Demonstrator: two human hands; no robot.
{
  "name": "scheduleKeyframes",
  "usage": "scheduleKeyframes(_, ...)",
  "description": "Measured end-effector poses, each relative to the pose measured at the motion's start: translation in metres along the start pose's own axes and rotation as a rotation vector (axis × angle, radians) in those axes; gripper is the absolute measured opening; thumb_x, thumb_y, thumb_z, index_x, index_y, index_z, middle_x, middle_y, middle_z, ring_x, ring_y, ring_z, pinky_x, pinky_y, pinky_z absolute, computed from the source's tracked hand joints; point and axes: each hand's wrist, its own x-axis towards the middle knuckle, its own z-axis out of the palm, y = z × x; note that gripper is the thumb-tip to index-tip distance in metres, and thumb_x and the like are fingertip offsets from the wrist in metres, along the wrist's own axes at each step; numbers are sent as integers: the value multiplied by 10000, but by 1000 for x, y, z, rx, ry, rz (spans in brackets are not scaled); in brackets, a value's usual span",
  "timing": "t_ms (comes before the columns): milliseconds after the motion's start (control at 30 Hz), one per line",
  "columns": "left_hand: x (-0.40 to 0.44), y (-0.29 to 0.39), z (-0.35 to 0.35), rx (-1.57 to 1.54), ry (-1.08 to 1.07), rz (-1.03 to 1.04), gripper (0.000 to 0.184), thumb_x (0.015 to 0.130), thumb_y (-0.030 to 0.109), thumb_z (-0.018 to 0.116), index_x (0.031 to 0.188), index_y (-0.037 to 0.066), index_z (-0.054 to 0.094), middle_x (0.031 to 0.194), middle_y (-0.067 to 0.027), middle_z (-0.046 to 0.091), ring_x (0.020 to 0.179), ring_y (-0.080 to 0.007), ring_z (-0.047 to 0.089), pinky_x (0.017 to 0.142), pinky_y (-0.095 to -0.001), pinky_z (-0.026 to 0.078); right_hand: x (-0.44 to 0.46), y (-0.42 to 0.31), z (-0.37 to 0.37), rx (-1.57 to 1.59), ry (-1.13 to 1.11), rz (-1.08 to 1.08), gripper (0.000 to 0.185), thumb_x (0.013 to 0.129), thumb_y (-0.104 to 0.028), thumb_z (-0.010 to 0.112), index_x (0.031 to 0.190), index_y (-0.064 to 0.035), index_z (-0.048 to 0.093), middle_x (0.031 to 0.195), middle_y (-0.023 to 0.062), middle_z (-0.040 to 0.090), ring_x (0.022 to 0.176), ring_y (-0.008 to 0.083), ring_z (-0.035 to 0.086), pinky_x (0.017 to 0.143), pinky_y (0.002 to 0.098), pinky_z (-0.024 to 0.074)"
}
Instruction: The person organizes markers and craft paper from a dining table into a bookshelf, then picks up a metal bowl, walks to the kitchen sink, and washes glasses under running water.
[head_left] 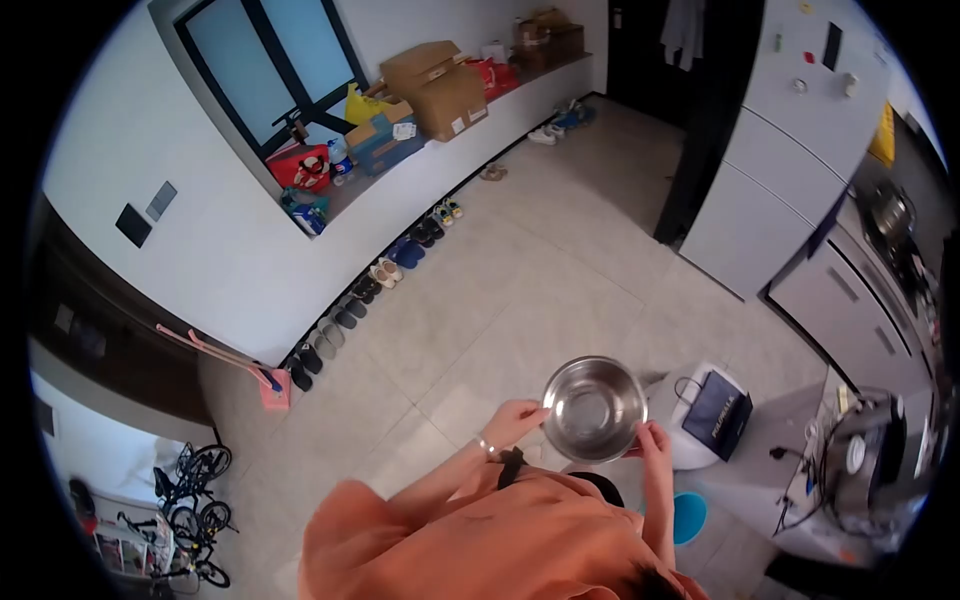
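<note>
Metal bowl (pixel 595 410): up off the floor (pixel 480 330), right in front of the person's body, mouth facing up at the head camera. I just see shiny metal inside. Looks about level, but from this high angle I can't swear to it.
Left hand (pixel 515 423): fingertips pinched on the left side of the rim, thin bracelet (pixel 487 446) on that wrist.
Right hand (pixel 653 441): same deal on the lower right of the rim, fingers partly hidden round the outside.
Grip: closed down to about the thickness of the rim on both sides, nothing but the bowl in either. How hard they're squeezing, no idea.
Bowl step: I'd call it a plain two-handed hold, bowl carried in the air and not resting on anything I can make out.
Next bowl move: imo any shift calls for both hands travelling together so the rim doesn't tip, since it's only held at the edge.
White bin-like thing (pixel 688 440): just right of the right hand, navy bag (pixel 718 415) on top. Probably the first thing the bowl would bump if it swung that way.
Teal bucket (pixel 688 518): low down by the right forearm, partly covered by it.
Desk (pixel 745 490): further right, with a tangle of cables (pixel 800 490) on it; well apart from the bowl.
</note>
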Motion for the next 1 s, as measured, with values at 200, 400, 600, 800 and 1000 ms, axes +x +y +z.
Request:
scheduleKeyframes(200, 162, 54, -10, 96, -83, 27, 291, 864, 239, 556, 731, -15, 598, 648, 28, 508, 620, -54, 418, 550, -226, 350, 115, -59, -11, 33, 171, -71, 221, 868, -218, 556, 703, -77, 515, 627, -12, 512, 525, 76, 511, 499, 222, 450)
scheduleKeyframes(400, 307, 78, 30, -371, 60, -104, 267, 894, 245, 509, 917, -8, 593, 814, -81, 620, 763, -144, 603, 722, -282, 495, 254, -104, -58, 189, 152, -133, 239, 864, -213, 570, 688, -73, 491, 608, -21, 490, 528, 63, 510, 510, 223, 467)
scheduleKeyframes(600, 452, 117, 65, -333, 19, -136, 225, 899, 195, 497, 923, -20, 562, 911, -132, 631, 798, -201, 628, 729, -312, 516, 389, -176, -129, 139, 199, -134, 238, 875, -215, 555, 707, -58, 496, 635, -17, 495, 539, 65, 516, 514, 221, 466)
scheduleKeyframes(800, 598, 154, 103, -158, -82, -131, 199, 903, 180, 471, 906, -7, 538, 941, -148, 621, 856, -211, 621, 762, -306, 499, 473, -217, -214, 205, 316, -127, 219, 870, -231, 559, 737, -62, 520, 615, -21, 508, 534, 66, 516, 531, 223, 460)
scheduleKeyframes(1000, 786, 181, 207, -35, -217, -116, 178, 900, 138, 472, 873, -23, 542, 913, -153, 629, 822, -204, 624, 739, -290, 507, 526, -232, -323, 339, 579, -95, 244, 864, -243, 564, 706, -68, 500, 571, -23, 474, 523, 92, 524, 526, 240, 471)
